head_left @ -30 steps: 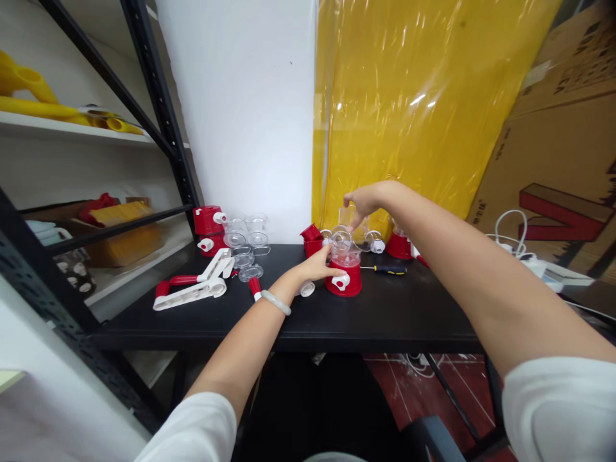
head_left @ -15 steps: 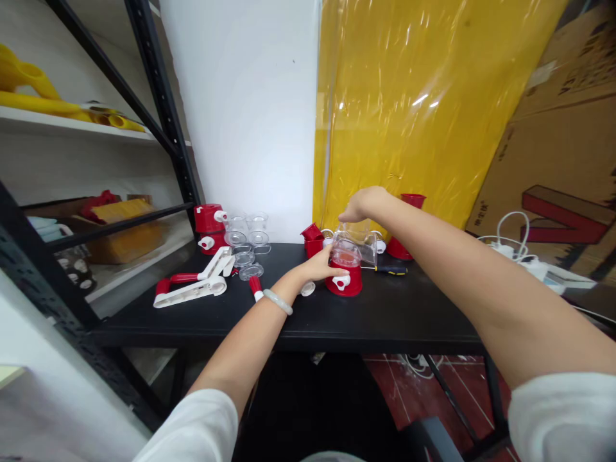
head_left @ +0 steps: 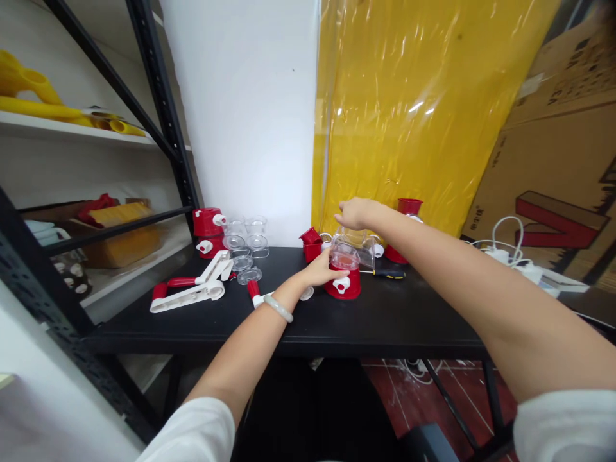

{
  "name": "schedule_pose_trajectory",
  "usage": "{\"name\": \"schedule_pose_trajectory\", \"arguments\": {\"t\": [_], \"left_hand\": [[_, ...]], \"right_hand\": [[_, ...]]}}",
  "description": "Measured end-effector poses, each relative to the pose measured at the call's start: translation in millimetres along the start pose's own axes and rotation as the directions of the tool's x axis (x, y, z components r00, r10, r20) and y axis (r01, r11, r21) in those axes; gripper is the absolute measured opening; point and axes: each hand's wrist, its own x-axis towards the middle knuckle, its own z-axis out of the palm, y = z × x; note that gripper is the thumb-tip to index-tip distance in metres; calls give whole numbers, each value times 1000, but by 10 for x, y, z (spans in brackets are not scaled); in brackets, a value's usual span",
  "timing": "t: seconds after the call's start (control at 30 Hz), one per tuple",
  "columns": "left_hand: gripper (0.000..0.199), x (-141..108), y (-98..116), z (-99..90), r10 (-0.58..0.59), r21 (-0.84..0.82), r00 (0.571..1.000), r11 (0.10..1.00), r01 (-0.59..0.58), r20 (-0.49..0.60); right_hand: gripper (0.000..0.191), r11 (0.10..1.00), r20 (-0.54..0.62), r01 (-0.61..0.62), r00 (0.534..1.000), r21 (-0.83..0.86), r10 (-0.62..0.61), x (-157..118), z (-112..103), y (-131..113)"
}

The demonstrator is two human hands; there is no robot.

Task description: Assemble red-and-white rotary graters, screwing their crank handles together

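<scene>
My left hand [head_left: 319,269] is wrapped round the side of a red base [head_left: 347,287] with a white knob, which stands on the black table [head_left: 385,314]. On top of that base sits a clear plastic part [head_left: 344,255]. Above and behind it, my right hand [head_left: 355,213] is bent downward over a clear housing [head_left: 366,249]; its fingertips are partly hidden, so its hold cannot be made out. A screwdriver [head_left: 389,274] lies just right of the base. Under my left wrist lies a white crank with a red handle [head_left: 253,290].
At the left are stacked red bases [head_left: 208,222], clear cups and lids [head_left: 249,275], and white frames with red handles [head_left: 192,292]. Small red hoppers [head_left: 310,245] and another red unit [head_left: 396,254] stand behind. White cables [head_left: 520,239] lie at the right.
My right hand has moved slightly down relative to the clear parts and stays bent over them. My left hand keeps its place on the red base. The view has shifted a little.
</scene>
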Motion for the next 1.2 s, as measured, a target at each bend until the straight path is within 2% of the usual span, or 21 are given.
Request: {"name": "schedule_pose_trajectory", "arguments": {"t": [0.17, 0.3, 0.43, 0.53, 0.6, 0.67, 0.77, 0.87, 1.0, 1.1, 1.2], "left_hand": [[89, -29, 63, 36, -26, 149, 998, 988, 35, -64], [85, -49, 45, 108, -31, 176, 995, 983, 49, -100], [76, -50, 59, 114, -5, 208, 993, 978, 29, -114], [79, -136, 212, -76, -13, 283, 998, 959, 32, -69], [84, -268, 343, -281, -51, 415, 997, 907, 72, -60], [81, -441, 436, -472, -178, 564, 983, 809, 165, -31], [70, -693, 451, -611, -268, 733, 963, 653, 192, -13], [60, -846, 382, -569, -220, 809, 975, 571, 141, -15], [43, -901, 345, -470, -176, 864, 984, 487, 123, -41], [39, -903, 365, -468, -162, 875, 986, 468, 122, -51], [39, -911, 371, -513, -159, 870, 986, 477, 127, -56]], "right_hand": [[42, 995, 36, -77, 996, -57, 79, 0, 46, -40], [42, 995, 13, -92, 996, -47, 93, 37, 76, -59], [46, 1000, -24, 0, 1000, -27, -1, 10, 73, 68], [43, 994, -37, 110, 993, -9, -110, -45, 49, 199], [42, 987, -50, 162, 986, 4, -162, -79, 39, 255], [41, 980, -82, 195, 978, 25, -193, -98, 36, 269], [39, 962, -138, 258, 959, 83, -246, -87, 36, 220], [37, 946, -158, 292, 950, 139, -270, -36, 39, 136], [36, 933, -153, 303, 949, 194, -276, -1, 55, 34], [50, 915, -139, 344, 937, 212, -320, -37, 48, -7], [66, 852, -130, 435, 900, 292, -416, -34, 6, 79]]}}
